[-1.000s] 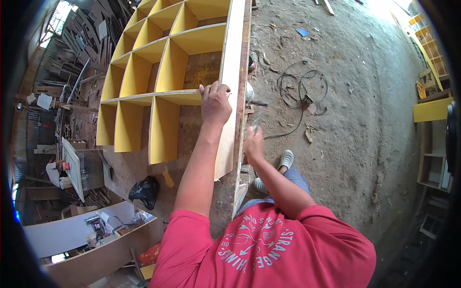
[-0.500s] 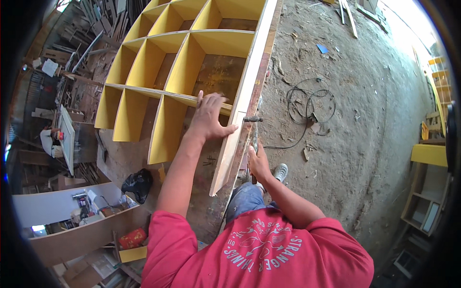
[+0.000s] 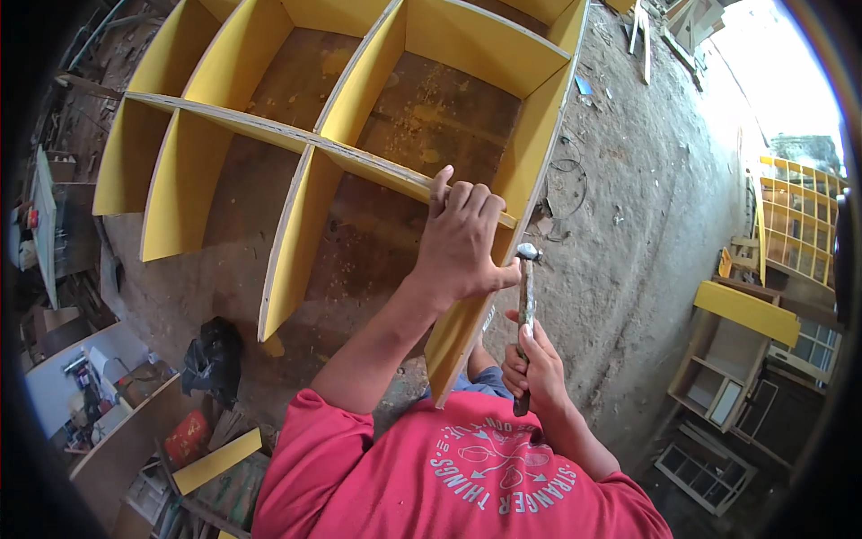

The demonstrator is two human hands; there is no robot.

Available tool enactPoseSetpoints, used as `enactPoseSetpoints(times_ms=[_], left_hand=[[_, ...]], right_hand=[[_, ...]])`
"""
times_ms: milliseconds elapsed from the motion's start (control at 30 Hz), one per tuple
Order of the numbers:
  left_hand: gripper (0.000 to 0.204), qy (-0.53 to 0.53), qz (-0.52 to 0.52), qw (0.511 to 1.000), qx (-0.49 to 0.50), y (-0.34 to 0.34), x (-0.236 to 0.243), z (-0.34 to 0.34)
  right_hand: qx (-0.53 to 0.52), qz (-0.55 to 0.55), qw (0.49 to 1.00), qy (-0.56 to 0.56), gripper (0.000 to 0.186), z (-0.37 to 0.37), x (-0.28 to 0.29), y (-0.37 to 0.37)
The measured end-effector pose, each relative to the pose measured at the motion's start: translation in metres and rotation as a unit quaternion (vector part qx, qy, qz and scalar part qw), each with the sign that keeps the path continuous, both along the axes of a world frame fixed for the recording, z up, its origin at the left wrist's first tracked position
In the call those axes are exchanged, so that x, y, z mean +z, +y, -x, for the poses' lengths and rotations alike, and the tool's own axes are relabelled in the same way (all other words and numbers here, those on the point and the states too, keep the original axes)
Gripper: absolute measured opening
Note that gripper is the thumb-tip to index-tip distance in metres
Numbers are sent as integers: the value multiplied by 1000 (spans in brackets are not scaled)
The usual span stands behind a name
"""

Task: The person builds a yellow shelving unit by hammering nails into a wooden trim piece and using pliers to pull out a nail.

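A large yellow wooden grid shelf [image 3: 296, 136] stretches ahead of me, its square cells divided by thin panels with bare wood edges. My left hand [image 3: 462, 238] is closed over the near cross panel [image 3: 377, 163] where it meets the long side board [image 3: 530, 166]. Its thumb points right, across the board's top edge. In my right hand [image 3: 537, 364] is a hammer [image 3: 527, 301], gripped by its wooden handle. The hammer's metal head is up, close to the side board's outer face and beside my left thumb; whether it touches is unclear.
A coiled black cable [image 3: 567, 193] lies on the dirt floor beyond the shelf. Wooden cabinet pieces [image 3: 718, 359] and another yellow grid [image 3: 799, 220] stand at right. At left are a black plastic bag [image 3: 214, 355], a tool-filled bin [image 3: 135, 418] and a red container [image 3: 187, 438].
My view has shifted, bringing the shelf closer and showing the side board's inner face. The hammer's head has turned, and my left hand's fingers have settled over the cross panel.
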State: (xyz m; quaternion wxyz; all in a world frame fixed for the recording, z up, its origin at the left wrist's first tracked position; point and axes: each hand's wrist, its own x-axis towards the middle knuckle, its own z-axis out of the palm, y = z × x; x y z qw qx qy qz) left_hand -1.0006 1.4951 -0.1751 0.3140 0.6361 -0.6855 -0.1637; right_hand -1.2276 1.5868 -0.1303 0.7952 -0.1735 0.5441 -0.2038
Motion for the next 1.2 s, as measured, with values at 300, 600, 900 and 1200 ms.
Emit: enactPoseSetpoints(times_ms=[300,600,900,1200], left_hand=[[60,7,2,1000,-6,-1,-4,-2],[65,-37,-68,997,-17,-3,7,-1],[86,-80,-3,997,-18,1,0,1],[49,-72,-42,988,-127,-16,19,-29]], right_hand=[[-100,21,993,58,48,-19,21,8],[-134,62,986,80,48,-27,13,14],[-110,88,987,74,42,-21,5,11],[35,395,861,318,80,-61,-26,-23]])
